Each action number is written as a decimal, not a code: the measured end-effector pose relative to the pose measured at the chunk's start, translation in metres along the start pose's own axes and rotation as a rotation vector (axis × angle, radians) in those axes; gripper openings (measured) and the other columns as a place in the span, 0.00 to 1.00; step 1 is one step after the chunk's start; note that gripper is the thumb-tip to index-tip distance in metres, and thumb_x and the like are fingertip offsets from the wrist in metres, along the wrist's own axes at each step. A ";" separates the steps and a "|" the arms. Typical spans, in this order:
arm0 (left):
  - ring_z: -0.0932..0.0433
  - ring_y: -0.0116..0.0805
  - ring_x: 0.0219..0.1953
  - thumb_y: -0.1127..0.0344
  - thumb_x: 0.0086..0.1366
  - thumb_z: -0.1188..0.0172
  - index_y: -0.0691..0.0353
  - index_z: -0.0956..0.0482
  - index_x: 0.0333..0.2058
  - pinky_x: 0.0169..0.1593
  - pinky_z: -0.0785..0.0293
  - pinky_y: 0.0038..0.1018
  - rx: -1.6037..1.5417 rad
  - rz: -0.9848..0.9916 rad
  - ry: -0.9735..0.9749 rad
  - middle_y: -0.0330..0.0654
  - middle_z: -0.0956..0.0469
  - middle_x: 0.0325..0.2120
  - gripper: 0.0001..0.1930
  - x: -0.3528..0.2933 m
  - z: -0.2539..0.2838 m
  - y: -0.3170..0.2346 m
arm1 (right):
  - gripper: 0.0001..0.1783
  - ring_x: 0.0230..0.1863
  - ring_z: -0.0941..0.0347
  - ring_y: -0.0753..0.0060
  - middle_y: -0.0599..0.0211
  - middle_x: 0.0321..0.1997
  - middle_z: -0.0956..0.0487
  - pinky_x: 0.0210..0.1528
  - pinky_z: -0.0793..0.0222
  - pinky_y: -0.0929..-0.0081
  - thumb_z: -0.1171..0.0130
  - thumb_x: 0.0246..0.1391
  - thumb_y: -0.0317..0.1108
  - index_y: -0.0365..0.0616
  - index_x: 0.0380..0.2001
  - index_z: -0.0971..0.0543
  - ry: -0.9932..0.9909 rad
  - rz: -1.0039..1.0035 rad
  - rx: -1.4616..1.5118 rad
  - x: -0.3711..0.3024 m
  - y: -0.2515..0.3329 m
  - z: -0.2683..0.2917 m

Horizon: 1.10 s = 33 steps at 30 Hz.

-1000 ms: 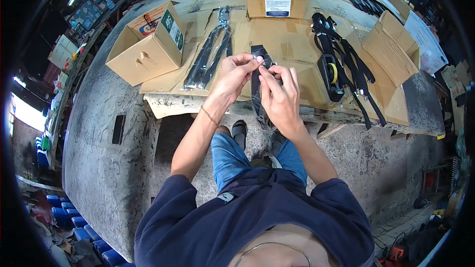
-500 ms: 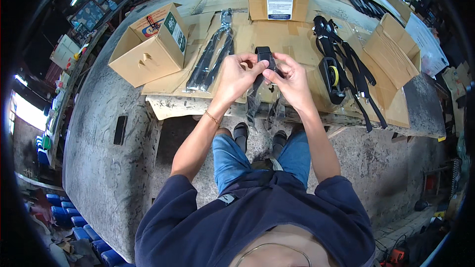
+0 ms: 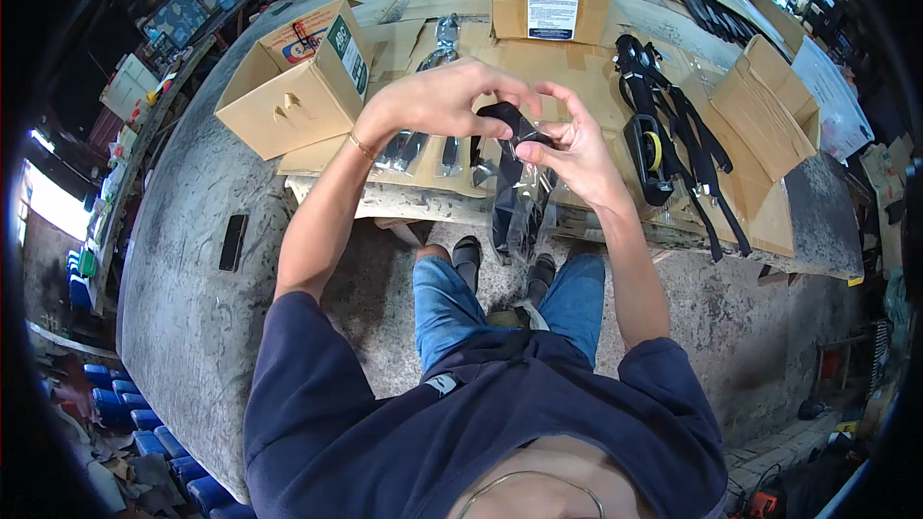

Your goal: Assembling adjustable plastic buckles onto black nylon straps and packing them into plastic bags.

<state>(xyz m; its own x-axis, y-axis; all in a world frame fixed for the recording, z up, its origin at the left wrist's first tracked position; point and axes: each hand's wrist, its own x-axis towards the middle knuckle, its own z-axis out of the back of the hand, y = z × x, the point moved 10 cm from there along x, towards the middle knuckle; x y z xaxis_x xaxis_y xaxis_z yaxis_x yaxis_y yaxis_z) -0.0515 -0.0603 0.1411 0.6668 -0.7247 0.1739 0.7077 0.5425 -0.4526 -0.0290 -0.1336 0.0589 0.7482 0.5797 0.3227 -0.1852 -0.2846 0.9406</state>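
In front of me, at the table's near edge, a black strap (image 3: 508,194) hangs in a clear plastic sleeve. My right hand (image 3: 579,156) grips its upper part, the thumb across the front. From the left, my left hand (image 3: 447,101) arches over the strap's folded top end, with thumb and fingers closed around it. Behind my left wrist lies a bagged set of black straps (image 3: 446,38), partly covered by that hand. Several unbagged black straps (image 3: 685,125) lie right of my right hand, beside a black tape dispenser (image 3: 650,159) with a yellow roll.
Open cardboard boxes stand around the work spot: one at left (image 3: 288,101), one at the back (image 3: 510,10), one at right (image 3: 760,125). Cardboard sheets (image 3: 577,67) cover the table. A dark phone (image 3: 233,242) lies on the grey surface at left.
My left hand has risen and turned over the strap's top, its elbow swinging outward to the left. The strap's top now tilts, and the plastic sleeve hangs more visibly below my hands.
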 end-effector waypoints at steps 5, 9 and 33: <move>0.22 0.37 0.39 0.73 0.53 0.37 0.62 0.21 0.42 0.45 0.28 0.31 -0.104 0.027 0.120 0.45 0.19 0.34 0.15 0.002 -0.014 -0.002 | 0.43 0.29 0.28 0.80 0.65 0.27 0.21 0.36 0.33 0.80 0.33 0.45 0.22 0.43 0.60 0.46 0.003 -0.032 -0.056 -0.005 0.003 -0.001; 0.22 0.36 0.36 0.74 0.55 0.39 0.63 0.20 0.40 0.43 0.29 0.30 -0.206 -0.024 0.118 0.44 0.19 0.32 0.11 0.000 -0.022 0.000 | 0.43 0.29 0.28 0.79 0.65 0.27 0.22 0.36 0.33 0.80 0.34 0.45 0.22 0.44 0.61 0.47 0.044 -0.048 -0.089 -0.006 0.002 0.000; 0.24 0.24 0.36 0.81 0.50 0.37 0.67 0.19 0.37 0.42 0.28 0.21 -0.521 0.185 0.072 0.39 0.20 0.32 0.13 -0.013 -0.041 0.036 | 0.36 0.39 0.30 0.83 0.70 0.34 0.25 0.40 0.34 0.82 0.36 0.48 0.23 0.44 0.59 0.41 0.043 0.055 -0.048 -0.019 -0.001 0.002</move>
<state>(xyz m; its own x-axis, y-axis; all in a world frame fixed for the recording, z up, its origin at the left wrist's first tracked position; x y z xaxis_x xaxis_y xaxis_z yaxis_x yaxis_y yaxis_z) -0.0446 -0.0487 0.0873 0.7382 -0.6745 -0.0014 0.3593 0.3949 -0.8456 -0.0417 -0.1461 0.0520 0.7083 0.5966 0.3772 -0.2563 -0.2805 0.9250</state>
